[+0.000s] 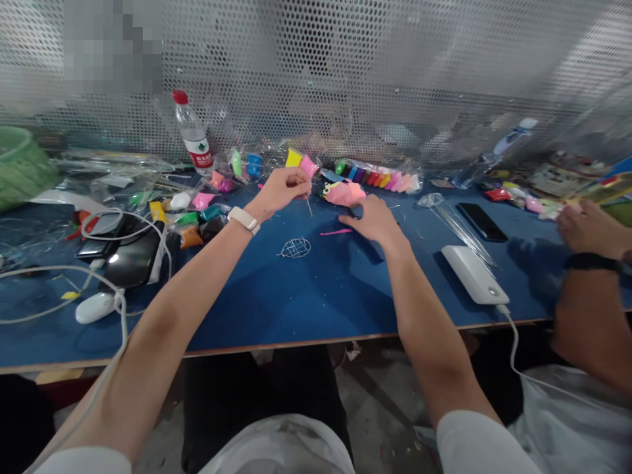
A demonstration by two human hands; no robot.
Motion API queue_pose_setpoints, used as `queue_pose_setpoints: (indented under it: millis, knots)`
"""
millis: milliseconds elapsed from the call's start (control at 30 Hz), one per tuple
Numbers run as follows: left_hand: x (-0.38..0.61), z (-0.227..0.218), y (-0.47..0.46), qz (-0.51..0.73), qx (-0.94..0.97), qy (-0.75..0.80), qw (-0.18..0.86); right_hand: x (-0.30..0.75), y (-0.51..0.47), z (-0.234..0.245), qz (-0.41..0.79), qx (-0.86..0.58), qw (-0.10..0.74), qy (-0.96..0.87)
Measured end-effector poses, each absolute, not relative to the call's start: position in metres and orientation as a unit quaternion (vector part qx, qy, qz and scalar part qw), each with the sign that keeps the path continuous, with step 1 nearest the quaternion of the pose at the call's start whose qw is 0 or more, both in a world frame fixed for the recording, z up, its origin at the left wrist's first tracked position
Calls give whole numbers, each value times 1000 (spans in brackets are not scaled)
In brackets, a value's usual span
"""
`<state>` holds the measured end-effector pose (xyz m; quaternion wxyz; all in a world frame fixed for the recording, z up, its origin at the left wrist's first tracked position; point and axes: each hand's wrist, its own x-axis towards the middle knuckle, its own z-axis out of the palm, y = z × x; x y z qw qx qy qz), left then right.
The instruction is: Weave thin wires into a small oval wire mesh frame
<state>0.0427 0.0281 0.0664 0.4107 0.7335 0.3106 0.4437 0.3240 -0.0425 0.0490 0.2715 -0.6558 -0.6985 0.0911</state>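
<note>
My left hand (284, 187) is raised a little above the blue table (276, 296), fingers pinched on a thin wire or needle (309, 207) that points down. My right hand (374, 220) lies palm down on the table, fingers together and reaching toward a pink clay figure (344, 193) with yellow and green bits. A pink stick tool (336, 232) lies just left of that hand. A small wire mesh oval (295, 247) rests on the table between my forearms. A white band (244, 219) is on my left wrist.
Small clay bags in many colours (380, 178) line the back, and a water bottle (193, 135) stands before the perforated metal wall. White power bank (474, 273), black phone (480, 221), cables and a white mouse (95, 307) lie about. Another person's hand (587, 230) works at the right.
</note>
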Motion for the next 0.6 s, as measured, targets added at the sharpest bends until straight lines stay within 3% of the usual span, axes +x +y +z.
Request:
queue_pose_setpoints:
  millis: [67,167,400,600]
  knots:
    - [49,66,21,414,753,286,424,304,-48,54,179,-543,429,-699]
    - [59,66,12,376,771,258,444,278,-58,58,267,-452,527,-669]
    - [68,68,3,360,800,240,416,266,-62,52,241,-445,554,-661]
    - [65,72,5,338,862,296,235,275,-40,33,237,-399,546,-697]
